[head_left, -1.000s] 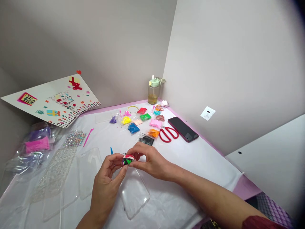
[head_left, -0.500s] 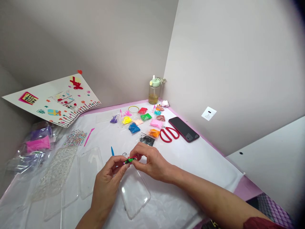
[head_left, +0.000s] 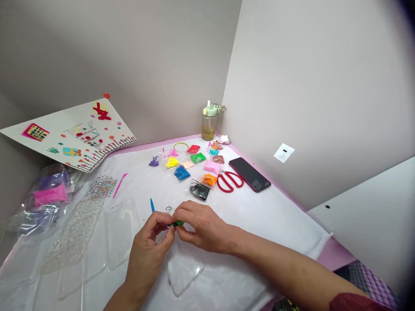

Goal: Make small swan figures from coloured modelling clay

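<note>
My left hand [head_left: 147,248] and my right hand [head_left: 197,225] meet above a clear phone case [head_left: 181,268] on the white table cover. Both pinch a small clay piece [head_left: 177,223] between fingertips; only a green edge of it shows, the rest is hidden by my fingers. A small blue tool [head_left: 151,204] and a tiny black ring [head_left: 168,208] lie just beyond my hands. A black clay packet [head_left: 199,190] sits a little farther back.
Several coloured clay packets [head_left: 181,172] lie mid-table with red scissors [head_left: 228,180] and a dark phone [head_left: 249,174] to the right. A bottle [head_left: 209,123] stands in the corner. More clear cases [head_left: 119,231], a rhinestone sheet [head_left: 102,186], plastic bags [head_left: 48,194] and a decorated card [head_left: 74,136] lie left.
The clay piece turned from showing its red, white and green face to edge-on, and my fingers closed over it. Both hands sank slightly toward the clear case.
</note>
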Motion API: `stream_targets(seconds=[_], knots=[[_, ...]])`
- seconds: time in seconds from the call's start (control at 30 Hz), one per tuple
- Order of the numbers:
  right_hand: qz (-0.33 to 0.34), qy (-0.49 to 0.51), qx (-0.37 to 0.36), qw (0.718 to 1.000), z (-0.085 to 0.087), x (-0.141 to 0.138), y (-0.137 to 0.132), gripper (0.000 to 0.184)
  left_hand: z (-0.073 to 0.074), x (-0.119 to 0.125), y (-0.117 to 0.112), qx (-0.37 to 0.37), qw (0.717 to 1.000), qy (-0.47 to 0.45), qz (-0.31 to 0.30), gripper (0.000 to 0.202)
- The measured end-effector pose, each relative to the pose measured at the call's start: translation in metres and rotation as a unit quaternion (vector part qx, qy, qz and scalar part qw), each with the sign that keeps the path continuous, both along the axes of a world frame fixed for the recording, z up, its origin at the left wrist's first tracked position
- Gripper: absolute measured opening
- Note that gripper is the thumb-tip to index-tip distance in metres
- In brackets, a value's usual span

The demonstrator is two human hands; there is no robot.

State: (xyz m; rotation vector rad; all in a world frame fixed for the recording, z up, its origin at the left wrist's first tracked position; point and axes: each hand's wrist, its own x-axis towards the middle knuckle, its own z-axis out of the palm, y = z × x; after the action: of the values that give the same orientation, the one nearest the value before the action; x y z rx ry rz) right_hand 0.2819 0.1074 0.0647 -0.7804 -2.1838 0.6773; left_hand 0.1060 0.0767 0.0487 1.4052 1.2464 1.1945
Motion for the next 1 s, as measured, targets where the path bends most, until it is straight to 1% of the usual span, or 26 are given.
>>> stream_targets(seconds=[0.03,0.07,0.1,0.13,0.17,0.2,0.23,0.27,0.3,0.37,0.43,0.5,0.57,0.67,0.73,0.8,0.87,0.93,1.0], knots=[[-0.008,0.033,-0.048,0.998,0.001,-0.002,-0.001,0.012,0.001,0.0,0.0,-0.01,1.0,-0.025,-0.007,0.011],[-0.013,0.08,-0.12,0.989,0.002,-0.003,-0.001,0.01,0.002,0.0,0.0,-0.026,0.998,-0.057,-0.012,0.012],[-0.013,0.135,-0.207,0.969,0.004,-0.005,0.0,0.008,0.003,0.0,0.0,-0.048,0.994,-0.094,-0.014,0.013],[-0.007,0.189,-0.297,0.936,0.005,-0.006,0.001,0.01,0.005,0.0,0.0,-0.072,0.989,-0.132,-0.013,0.014],[0.001,0.234,-0.375,0.897,0.007,-0.007,0.003,0.016,0.007,0.0,0.0,-0.093,0.982,-0.166,-0.011,0.016],[0.008,0.27,-0.434,0.859,0.007,-0.008,0.005,0.023,0.008,0.0,0.0,-0.109,0.975,-0.192,-0.006,0.017],[0.01,0.298,-0.473,0.829,0.007,-0.008,0.007,0.028,0.009,0.0,0.0,-0.12,0.971,-0.209,0.0,0.019],[0.009,0.319,-0.498,0.807,0.007,-0.008,0.009,0.033,0.009,0.0,0.0,-0.124,0.969,-0.215,0.007,0.02],[0.009,0.334,-0.515,0.79,0.006,-0.008,0.011,0.035,0.008,0.0,0.0,-0.122,0.97,-0.208,0.015,0.021],[0.017,0.348,-0.536,0.769,0.003,-0.006,0.014,0.038,0.007,0.0,0.0,-0.104,0.982,-0.156,0.033,0.025],[0.024,0.346,-0.543,0.765,0.002,-0.003,0.016,0.039,0.005,0.0,-0.001,-0.067,0.993,-0.088,0.036,0.031],[0.025,0.334,-0.541,0.772,0.002,-0.002,0.016,0.039,0.005,0.0,-0.002,-0.028,0.999,-0.033,0.031,0.034],[0.028,0.312,-0.525,0.791,0.002,-0.001,0.015,0.036,0.007,0.0,-0.003,-0.006,0.999,0.011,0.041,0.029],[0.043,0.269,-0.473,0.838,0.004,0.0,0.013,0.034,0.01,0.0,-0.003,0.004,0.996,0.065,0.066,0.023],[0.054,0.254,-0.451,0.854,0.004,0.001,0.012,0.036,0.012,0.0,-0.003,0.015,0.994,0.084,0.063,0.022],[0.062,0.25,-0.445,0.858,0.004,0.001,0.011,0.042,0.012,0.0,-0.003,0.036,0.993,0.099,0.059,0.02],[0.07,0.247,-0.447,0.857,0.005,0.001,0.011,0.04,0.011,0.0,-0.004,0.046,0.991,0.105,0.062,0.019],[0.067,0.247,-0.458,0.851,0.006,-0.001,0.011,0.034,0.008,-0.002,-0.004,0.015,0.994,0.094,0.046,0.02],[0.073,0.25,-0.485,0.835,0.007,-0.002,0.011,0.033,0.006,-0.003,-0.003,-0.047,0.998,0.036,0.003,0.022]])
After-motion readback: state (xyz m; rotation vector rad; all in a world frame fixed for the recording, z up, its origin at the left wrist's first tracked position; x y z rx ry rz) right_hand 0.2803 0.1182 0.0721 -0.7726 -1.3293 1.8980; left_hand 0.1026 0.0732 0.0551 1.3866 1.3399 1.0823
